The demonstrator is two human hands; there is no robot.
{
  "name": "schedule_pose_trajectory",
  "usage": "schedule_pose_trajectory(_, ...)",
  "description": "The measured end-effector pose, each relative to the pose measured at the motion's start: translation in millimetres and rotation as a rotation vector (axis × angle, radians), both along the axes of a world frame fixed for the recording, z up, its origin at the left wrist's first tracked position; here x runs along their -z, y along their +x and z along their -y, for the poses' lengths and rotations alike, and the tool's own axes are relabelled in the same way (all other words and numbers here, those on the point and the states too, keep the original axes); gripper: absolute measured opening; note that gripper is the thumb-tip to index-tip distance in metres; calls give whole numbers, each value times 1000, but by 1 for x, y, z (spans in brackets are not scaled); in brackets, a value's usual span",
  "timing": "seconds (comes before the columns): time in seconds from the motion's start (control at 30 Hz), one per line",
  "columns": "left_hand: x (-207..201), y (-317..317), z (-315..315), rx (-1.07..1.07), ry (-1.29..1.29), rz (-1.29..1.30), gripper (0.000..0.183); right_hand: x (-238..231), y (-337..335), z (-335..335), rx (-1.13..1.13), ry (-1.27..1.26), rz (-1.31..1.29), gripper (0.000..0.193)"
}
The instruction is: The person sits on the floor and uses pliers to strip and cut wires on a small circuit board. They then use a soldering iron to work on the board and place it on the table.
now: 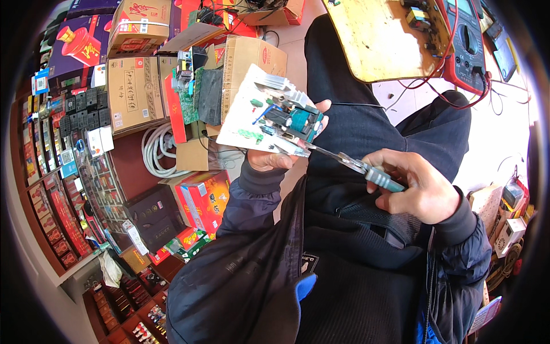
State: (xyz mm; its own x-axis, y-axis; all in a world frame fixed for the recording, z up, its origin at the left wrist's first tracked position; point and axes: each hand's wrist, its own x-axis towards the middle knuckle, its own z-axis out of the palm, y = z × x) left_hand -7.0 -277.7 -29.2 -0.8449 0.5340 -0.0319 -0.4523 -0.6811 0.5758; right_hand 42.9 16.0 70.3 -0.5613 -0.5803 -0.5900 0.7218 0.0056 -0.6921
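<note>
A white circuit board (260,112) is gripped from below by the left hand (272,157), thumb at the board's right edge, held up tilted over the lap. Teal and black components (298,120) are mounted on the board near its right edge; a finned metal heatsink (275,83) is seen at its top. Pliers (355,166) with teal handles are clenched in the right hand (415,189), right of the board; the tips are touching the board's lower right corner. A wooden board (378,37) and a red multimeter (470,46) with wires are seen above and right of the circuit board. Cardboard boxes (134,86) and a coiled white cable (157,152) are placed left of it.
</note>
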Motion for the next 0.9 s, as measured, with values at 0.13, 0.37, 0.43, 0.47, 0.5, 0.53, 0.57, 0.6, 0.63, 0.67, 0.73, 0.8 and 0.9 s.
schedule_pose_trajectory(0.13, -3, -1, 4, 52, 118, 81, 101, -11, 6, -11, 36, 44, 24, 52)
schedule_pose_trajectory(0.37, -6, -8, -7, 106, 243, 35, 91, -26, 25, -30, 271, 139, -52, 60)
schedule_pose_trajectory(0.43, -12, -4, -10, 102, 236, 51, 90, -33, 33, -37, 363, 236, -115, 68)
schedule_pose_trajectory(0.47, -15, 2, -13, 70, 246, 70, 93, -37, 36, -41, 421, 250, -159, 69)
schedule_pose_trajectory(0.5, -19, 4, -13, 67, 275, 94, 93, -40, 42, -44, 485, 277, -204, 71)
schedule_pose_trajectory(0.53, -22, 3, -14, 71, 308, 122, 93, -43, 46, -48, 558, 361, -240, 73)
schedule_pose_trajectory(0.57, -25, 3, -15, 95, 298, 95, 93, -43, 50, -54, 610, 408, -278, 77)
schedule_pose_trajectory(0.6, -28, 1, -17, 95, 255, 48, 94, -44, 53, -60, 679, 452, -312, 77)
schedule_pose_trajectory(0.63, -24, 0, -25, 90, 288, 94, 95, -37, 52, -68, 750, 532, -377, 78)
schedule_pose_trajectory(0.67, -27, -2, -27, 72, 300, 127, 95, -34, 53, -73, 816, 630, -422, 78)
schedule_pose_trajectory(0.73, -31, -5, -31, 94, 293, 142, 93, -25, 51, -90, 851, 891, -585, 78)
schedule_pose_trajectory(0.8, -33, -6, -37, 131, 310, 129, 88, -21, 50, -108, 855, 1087, -677, 81)
schedule_pose_trajectory(0.9, -36, -8, -46, 168, 318, 138, 91, -10, 37, -129, 802, 1315, -794, 82)
